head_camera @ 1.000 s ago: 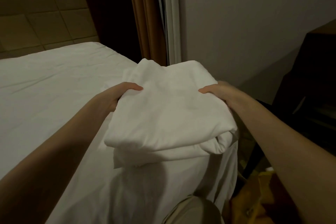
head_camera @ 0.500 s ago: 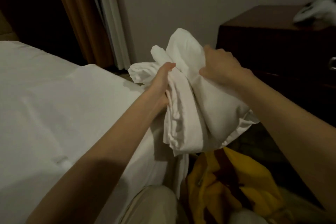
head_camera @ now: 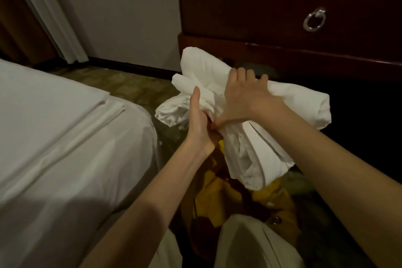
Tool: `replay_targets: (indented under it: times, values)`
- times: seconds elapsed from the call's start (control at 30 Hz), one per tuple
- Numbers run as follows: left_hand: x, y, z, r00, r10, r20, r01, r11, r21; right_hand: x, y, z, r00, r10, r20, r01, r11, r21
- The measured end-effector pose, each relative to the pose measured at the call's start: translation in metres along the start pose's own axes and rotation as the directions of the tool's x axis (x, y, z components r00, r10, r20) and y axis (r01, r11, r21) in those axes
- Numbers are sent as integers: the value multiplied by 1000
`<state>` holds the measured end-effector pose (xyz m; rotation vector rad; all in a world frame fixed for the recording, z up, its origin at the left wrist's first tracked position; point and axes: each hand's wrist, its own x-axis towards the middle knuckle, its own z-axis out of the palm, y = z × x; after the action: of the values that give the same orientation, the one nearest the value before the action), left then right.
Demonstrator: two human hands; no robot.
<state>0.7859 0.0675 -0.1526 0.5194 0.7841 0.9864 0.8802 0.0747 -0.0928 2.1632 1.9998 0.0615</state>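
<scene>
Both hands are holding the white sheet bundle [head_camera: 293,104] in the air, off the right-hand corner of the bed [head_camera: 54,126] as the head camera is seeing it, clear of the mattress and not touching it. The left hand [head_camera: 199,119] is gripping the gathered middle of the bundle on the side facing the bed: its thumb is lying straight along the cloth, while its fingers are passing round the far side of the folds and are hidden there. The right hand [head_camera: 243,98] is clamping the bundle on the side away from the bed: its fingers [head_camera: 250,73] are curling over the top of the cloth and its thumb is pressing in underneath, so the cloth is being pinched between them. The two hands are sitting close together, and the loose ends of the bundle are spreading out above and below them. A yellow fabric item [head_camera: 217,198] is lying on the carpet [head_camera: 134,85] just beside the bed's right edge, lower than the bundle. A dark wooden dresser [head_camera: 261,6] with a ring pull [head_camera: 314,20] is standing well apart from the bed, beyond the same corner.
</scene>
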Motion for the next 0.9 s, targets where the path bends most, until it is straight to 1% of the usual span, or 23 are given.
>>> replay_targets:
  times: [0.13, 0.27, 0.33, 0.4, 0.47, 0.5, 0.53, 0.63, 0.7, 0.77, 0.8, 0.83, 0.9]
  values:
    - [4, -24, 3, 1000, -22, -14, 23, 999, 38, -6, -1, 27, 996, 83, 12, -83, 996, -25]
    - [13, -51, 0, 997, -45, -66, 52, 992, 111, -5, -6, 49, 992, 123, -16, -124, 985, -123]
    - [15, -67, -1, 994, -66, -83, 77, 988, 131, -10, -8, 59, 992, 117, -38, -121, 982, -147]
    - [16, -81, -4, 995, -85, -54, 93, 984, 153, -15, -8, 71, 994, 78, -80, -95, 970, -223]
    - [16, -92, -3, 998, -56, -11, 57, 974, 218, -20, -5, 84, 995, 55, -86, -78, 953, -291]
    - [16, -92, -1, 999, -26, 20, 20, 964, 264, -19, -2, 88, 994, 51, -96, -78, 952, -295]
    - [15, -94, 1, 999, -21, 39, 9, 961, 278, -19, 3, 91, 993, 52, -108, -81, 956, -282]
    - [18, -102, -3, 996, -74, 42, 63, 974, 219, -21, 15, 104, 990, 66, -123, -88, 979, -186]
    - [20, -111, -8, 995, -75, 64, 58, 970, 236, -23, 25, 116, 988, 108, -112, -120, 987, -104]
    - [25, -118, -17, 993, -87, 82, 55, 944, 325, -22, 37, 128, 982, 160, -104, -160, 987, 4]
    - [25, -118, -22, 988, -118, 104, 65, 908, 413, -20, 43, 135, 979, 175, -102, -171, 984, 46]
    - [27, -118, -27, 977, -165, 134, 80, 868, 490, -19, 48, 142, 978, 188, -95, -181, 980, 79]
    - [35, -117, -44, 945, -298, 132, 149, 755, 638, -20, 55, 157, 976, 202, -77, -193, 975, 109]
